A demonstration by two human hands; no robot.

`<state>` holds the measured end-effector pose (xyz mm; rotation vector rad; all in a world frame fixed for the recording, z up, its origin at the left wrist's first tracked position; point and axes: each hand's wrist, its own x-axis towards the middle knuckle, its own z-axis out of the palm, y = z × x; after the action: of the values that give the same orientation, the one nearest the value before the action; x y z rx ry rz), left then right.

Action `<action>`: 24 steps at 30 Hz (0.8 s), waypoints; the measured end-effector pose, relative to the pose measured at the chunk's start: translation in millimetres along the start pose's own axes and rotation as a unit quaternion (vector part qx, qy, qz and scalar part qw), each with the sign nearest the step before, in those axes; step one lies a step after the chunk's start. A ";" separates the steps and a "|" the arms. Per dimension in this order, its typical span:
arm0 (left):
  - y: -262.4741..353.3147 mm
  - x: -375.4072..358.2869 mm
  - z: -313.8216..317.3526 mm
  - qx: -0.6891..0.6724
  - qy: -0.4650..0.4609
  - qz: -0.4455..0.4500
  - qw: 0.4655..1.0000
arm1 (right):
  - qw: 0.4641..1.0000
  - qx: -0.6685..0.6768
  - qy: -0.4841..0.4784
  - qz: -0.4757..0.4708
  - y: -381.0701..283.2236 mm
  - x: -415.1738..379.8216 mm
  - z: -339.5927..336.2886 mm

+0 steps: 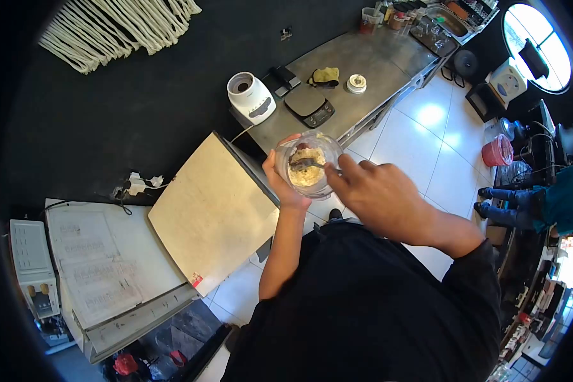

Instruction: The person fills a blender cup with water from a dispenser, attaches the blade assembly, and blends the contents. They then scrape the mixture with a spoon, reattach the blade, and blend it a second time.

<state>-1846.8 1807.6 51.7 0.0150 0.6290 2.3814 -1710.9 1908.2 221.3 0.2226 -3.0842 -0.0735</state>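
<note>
My left hand (282, 183) is wrapped round the side of a clear jar (332, 148), tipped so that I look down into it. Inside lies a pale yellow, crumbly mixture (307, 177) with darker bits near the top. In my closed right hand (379, 194) is the handle of a metal spoon (307, 163), whose head rests in the mixture. The fingers of this hand hide most of the handle. Beyond the jar, on the steel counter (381, 58), a flat kitchen scale (307, 103) is the nearest thing.
A white blender base (251, 97) stands by the wall. A yellow cloth (326, 76) and a small white tub (356, 83) lie past the scale. At left are a cream-topped cabinet (213, 213) and a white chest (95, 248). Another person (547, 200) stands at far right near a red bucket (497, 151).
</note>
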 end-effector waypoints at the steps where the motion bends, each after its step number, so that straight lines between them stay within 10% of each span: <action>1: -0.7 -0.2 2.0 -0.010 -0.024 -0.008 1.000 | 1.000 0.016 0.022 -0.001 6.7 -3.6 -4.6; 15: -17.6 8.4 14.3 -0.019 0.042 0.087 0.995 | 0.976 0.165 0.080 0.119 10.8 3.0 4.9; 24: 7.6 1.8 13.6 0.055 0.018 0.054 0.997 | 0.989 0.143 -0.015 -0.025 13.4 14.1 4.3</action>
<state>-1850.5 1809.5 66.8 0.0542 0.7935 2.4523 -1726.9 1919.6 218.3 0.3120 -3.1082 0.3692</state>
